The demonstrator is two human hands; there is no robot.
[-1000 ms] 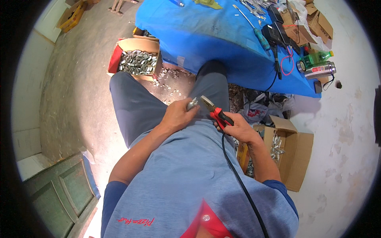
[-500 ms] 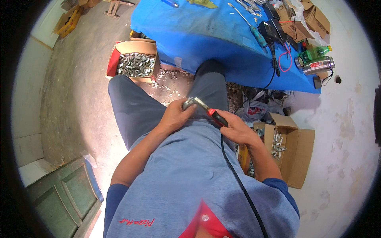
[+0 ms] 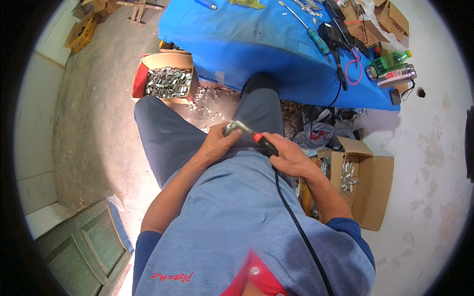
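Above my lap, my left hand [image 3: 215, 144] is closed round a small silvery metal piece [image 3: 229, 129], pinched between thumb and fingers; most of it is hidden. From the right, my right hand [image 3: 290, 157] grips a corded soldering iron [image 3: 267, 143] by its black and red handle. Its metal shaft slants up and left, with the end at the piece in my left hand; whether the two touch is hard to make out. The black cord [image 3: 295, 218] runs down across my shirt.
A blue-covered table [image 3: 232, 56] stands ahead, bearing a screwdriver [image 3: 318, 42], black adapters, a green bottle [image 3: 390, 60] and a steel flask [image 3: 397, 75]. An open carton [image 3: 168, 60] of metal pieces sits left of my knees; another carton [image 3: 377, 192] with metal parts lies right.
The soldering iron and my right hand have shifted slightly left, bringing the iron's end further over the metal piece. My left hand has moved a little left. The whole view has shifted slightly.
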